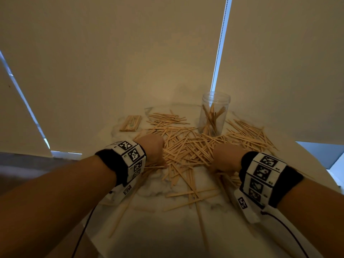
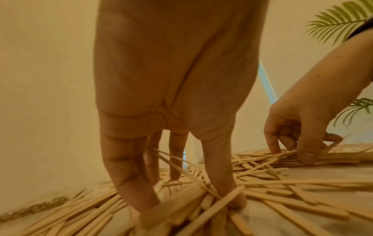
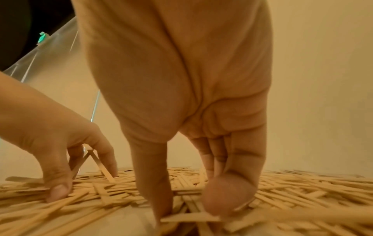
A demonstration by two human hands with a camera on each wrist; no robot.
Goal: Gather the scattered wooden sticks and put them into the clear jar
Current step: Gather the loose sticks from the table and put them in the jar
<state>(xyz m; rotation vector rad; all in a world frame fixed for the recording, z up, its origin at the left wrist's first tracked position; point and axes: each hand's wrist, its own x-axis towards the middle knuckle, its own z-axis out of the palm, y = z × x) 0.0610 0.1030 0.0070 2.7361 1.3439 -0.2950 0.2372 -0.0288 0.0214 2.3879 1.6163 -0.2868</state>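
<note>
A person's left hand and right hand dig into opposite edges of a heap of flat wooden sticks spread over a pale marble-look tabletop, apparently raking the pile inward from both sides so a bundle can be lifted at once. In the wrist views the left thumb and fingers are curled around a few crossed sticks, while the right thumb and fingers pinch a stick lying flat at the heap's near edge. The clear jar stands upright and uncapped just behind the heap, within easy reach, already holding a few sticks that lean against its wall; most of the job appears still ahead. A neat wrapped bundle of sticks lies apart at the far left. The black-and-white wrist bands carry square coded markers; no brand name or legible wording shows anywhere.
</note>
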